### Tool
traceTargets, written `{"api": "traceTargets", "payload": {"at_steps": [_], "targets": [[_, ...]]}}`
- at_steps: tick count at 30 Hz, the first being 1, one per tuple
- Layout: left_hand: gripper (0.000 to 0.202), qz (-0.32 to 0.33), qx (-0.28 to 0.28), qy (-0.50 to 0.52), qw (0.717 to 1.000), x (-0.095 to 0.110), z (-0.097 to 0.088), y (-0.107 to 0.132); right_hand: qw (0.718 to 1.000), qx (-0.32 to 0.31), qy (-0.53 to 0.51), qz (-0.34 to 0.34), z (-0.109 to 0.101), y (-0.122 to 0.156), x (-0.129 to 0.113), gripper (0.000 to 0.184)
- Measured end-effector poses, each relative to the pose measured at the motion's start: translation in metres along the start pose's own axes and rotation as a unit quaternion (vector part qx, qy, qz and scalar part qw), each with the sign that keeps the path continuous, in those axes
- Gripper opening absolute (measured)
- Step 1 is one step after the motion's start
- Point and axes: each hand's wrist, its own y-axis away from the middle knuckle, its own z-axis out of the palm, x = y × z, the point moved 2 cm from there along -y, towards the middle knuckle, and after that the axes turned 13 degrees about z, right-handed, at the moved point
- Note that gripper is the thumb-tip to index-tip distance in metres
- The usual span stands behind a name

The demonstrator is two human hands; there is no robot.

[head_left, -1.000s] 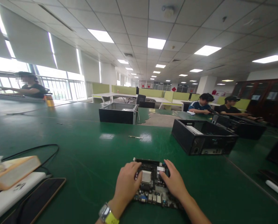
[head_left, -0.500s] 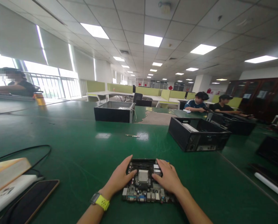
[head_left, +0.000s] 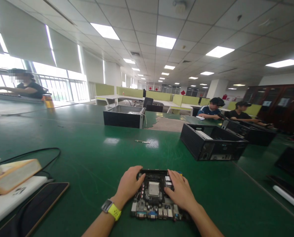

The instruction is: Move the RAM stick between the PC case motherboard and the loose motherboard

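Observation:
A dark motherboard (head_left: 150, 201) lies on the green tabletop before me, its port side facing me and a square silver processor (head_left: 154, 189) at its middle. My left hand (head_left: 129, 184), with a yellow-strapped watch (head_left: 111, 209) on the wrist, grips the board's left edge, thumb on top near the far corner. On the opposite edge, my right hand (head_left: 182, 191) is closed round the board, its thumb beside the white slots. The fingertips under the board are hidden. Farther out lies a thin strip (head_left: 142, 142), which looks like a memory module.
Open black computer cases stand at far centre (head_left: 123, 118) and right (head_left: 213, 143). At left are a tissue box (head_left: 19, 176), a white power strip (head_left: 18, 197), a phone (head_left: 42, 207) and a black cable (head_left: 38, 149). Several other people sit at the tables.
The view has shifted slightly, moving the scene to the right. My left thumb has drawn back a little toward the board's far left corner. My right hand keeps its hold.

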Motion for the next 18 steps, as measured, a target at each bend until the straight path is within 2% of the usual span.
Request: {"api": "traceTargets", "payload": {"at_steps": [3,7,11,18], "targets": [[0.039,-0.007,0.004,-0.009,1.000,0.002,0.001,0.001,1.000,0.007,-0.006,0.007,0.001,0.001,0.000,0.068],[0.039,-0.049,0.030,-0.036,0.998,0.004,-0.002,0.003,1.000,0.019,-0.009,0.006,0.002,0.001,0.000,0.069],[0.029,-0.021,0.033,-0.043,0.998,0.008,-0.004,0.004,1.000,0.027,-0.005,0.000,0.002,0.001,0.001,0.067],[0.034,0.024,0.045,0.001,0.999,0.011,-0.001,0.005,1.000,0.028,0.001,0.005,0.004,0.000,0.001,0.068]]}}
